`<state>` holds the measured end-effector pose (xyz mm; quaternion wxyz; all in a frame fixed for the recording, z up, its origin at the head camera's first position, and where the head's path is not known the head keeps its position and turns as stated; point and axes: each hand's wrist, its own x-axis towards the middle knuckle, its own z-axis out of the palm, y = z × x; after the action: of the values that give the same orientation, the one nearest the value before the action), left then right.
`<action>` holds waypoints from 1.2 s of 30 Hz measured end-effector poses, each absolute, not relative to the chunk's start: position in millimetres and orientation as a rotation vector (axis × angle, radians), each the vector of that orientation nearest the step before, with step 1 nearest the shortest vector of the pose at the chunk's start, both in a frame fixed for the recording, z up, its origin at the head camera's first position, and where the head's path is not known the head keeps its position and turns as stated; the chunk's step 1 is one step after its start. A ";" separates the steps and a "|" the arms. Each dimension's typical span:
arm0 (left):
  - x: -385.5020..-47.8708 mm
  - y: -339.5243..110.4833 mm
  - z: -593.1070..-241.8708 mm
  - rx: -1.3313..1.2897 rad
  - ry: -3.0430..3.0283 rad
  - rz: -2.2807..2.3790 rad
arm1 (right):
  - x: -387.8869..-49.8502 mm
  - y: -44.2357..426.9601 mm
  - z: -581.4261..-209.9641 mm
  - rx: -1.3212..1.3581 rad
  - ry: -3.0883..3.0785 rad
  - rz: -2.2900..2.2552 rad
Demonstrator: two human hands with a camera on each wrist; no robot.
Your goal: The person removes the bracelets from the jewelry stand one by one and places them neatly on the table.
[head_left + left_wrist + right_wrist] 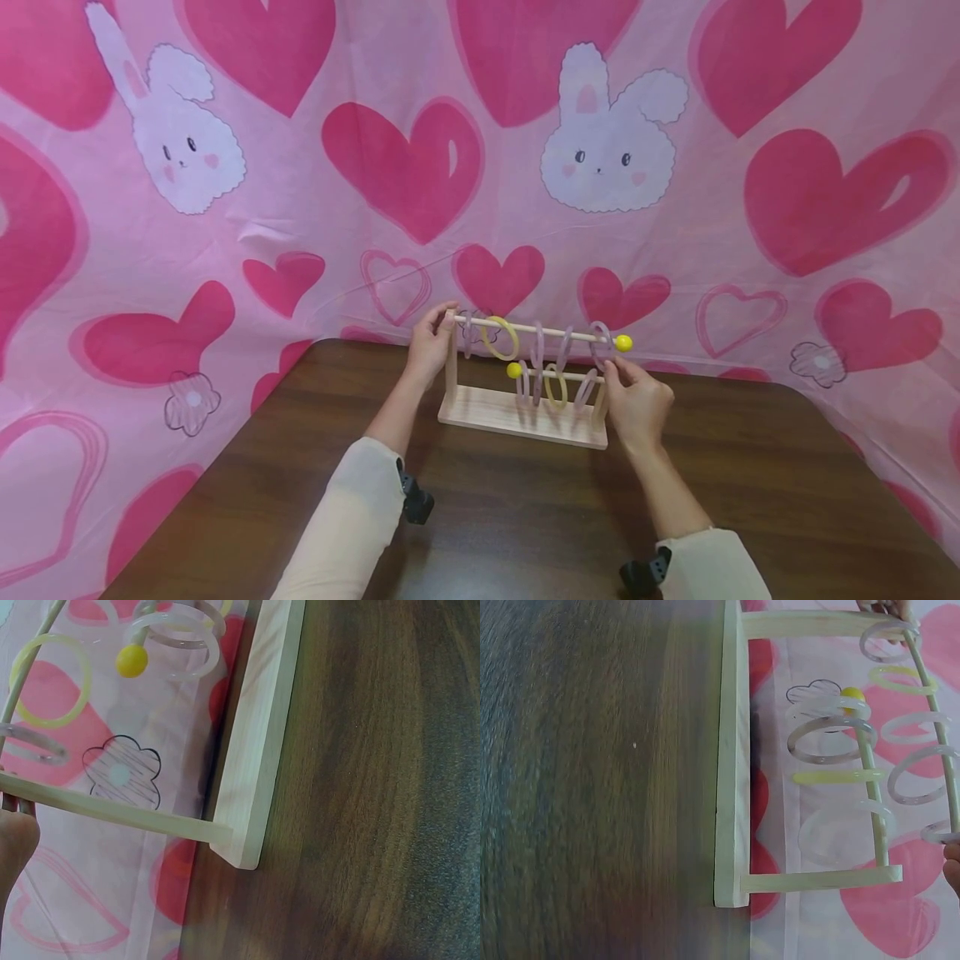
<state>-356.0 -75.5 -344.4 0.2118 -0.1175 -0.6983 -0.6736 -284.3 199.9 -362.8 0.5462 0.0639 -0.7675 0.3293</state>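
Note:
A pale wooden bangle rack (517, 412) stands on the table, with two rods fixed at different heights. My left hand (430, 346) holds the top of its left post, fingers behind and thumb in front. On the upper rod hang lilac bangles and a yellow bangle (515, 340); the lower rod carries translucent bangles and another yellow bangle (838, 777). With thumb and fingertips, my right hand (639, 404) pinches the lilac bangle (936, 833) nearest the upper rod's yellow ball end (624, 342). Only part of each hand shows in the wrist views.
The dark wooden table (495, 517) extends in front of the rack and to both sides. Behind it hangs a pink cloth (510, 225) printed with hearts and rabbits. A yellow ball (132, 661) caps the lower rod's left end.

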 end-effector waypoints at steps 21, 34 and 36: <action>-356.7 -75.0 -344.6 -0.314 -1.939 -1.871 | -283.4 204.3 -363.2 0.067 -1.717 0.843; -328.4 -72.0 -321.2 -0.299 -1.966 -1.876 | -281.8 208.0 -364.3 0.030 -1.720 0.843; -327.5 -72.1 -321.3 -0.305 -1.970 -1.874 | -281.7 209.4 -365.4 0.031 -1.730 0.838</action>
<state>-327.5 -72.1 -321.3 0.2015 -0.1093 -0.7053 -0.6708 -281.7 209.4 -365.4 0.5727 0.0132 -0.7378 0.3572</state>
